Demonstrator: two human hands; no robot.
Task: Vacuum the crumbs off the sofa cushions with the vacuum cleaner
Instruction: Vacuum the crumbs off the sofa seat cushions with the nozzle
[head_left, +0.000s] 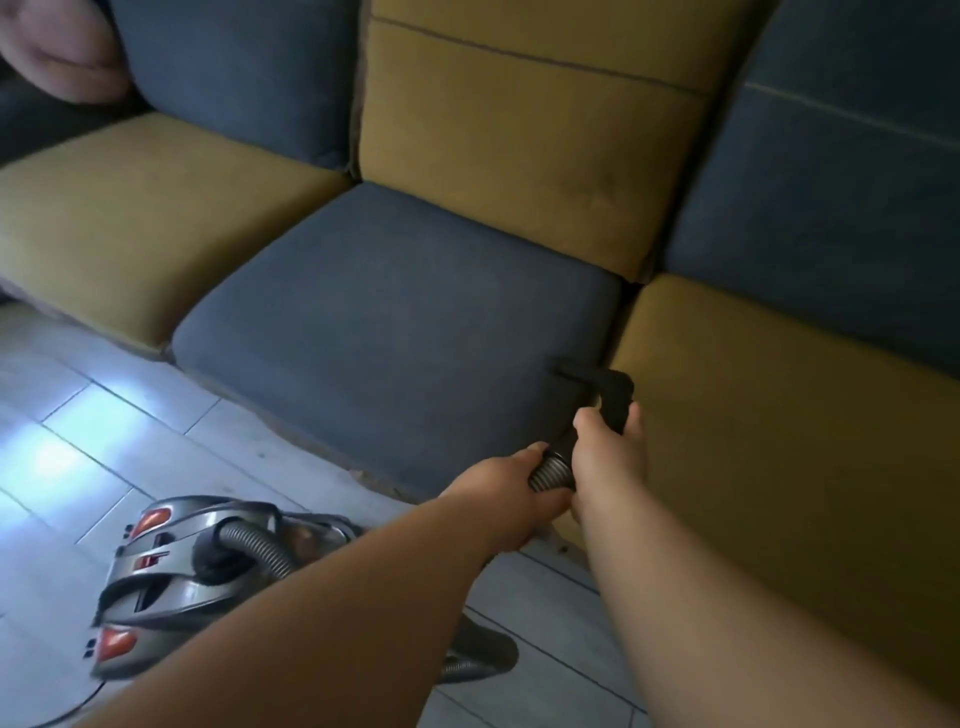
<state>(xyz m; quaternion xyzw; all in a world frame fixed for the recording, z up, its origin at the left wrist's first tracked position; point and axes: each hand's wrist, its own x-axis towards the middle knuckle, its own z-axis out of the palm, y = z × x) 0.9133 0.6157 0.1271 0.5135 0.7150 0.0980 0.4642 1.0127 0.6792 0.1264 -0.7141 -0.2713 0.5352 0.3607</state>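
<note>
Crumbs collect in seams, so my right hand (608, 457) grips the black nozzle (597, 382) low against the grey seat cushion (395, 322) edge, while my left hand (514, 493) clasps the ribbed hose (550, 473) behind it, steadying; the vacuum cleaner (208, 566) sits on the floor.

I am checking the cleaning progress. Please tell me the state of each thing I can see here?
Left hand: gripping the ribbed hose.
Right hand: gripping the black handle.
Hose: held by both hands.
Nozzle: resting on the grey seat cushion, near its right edge.
Vacuum cleaner: standing on the tiled floor.
</note>
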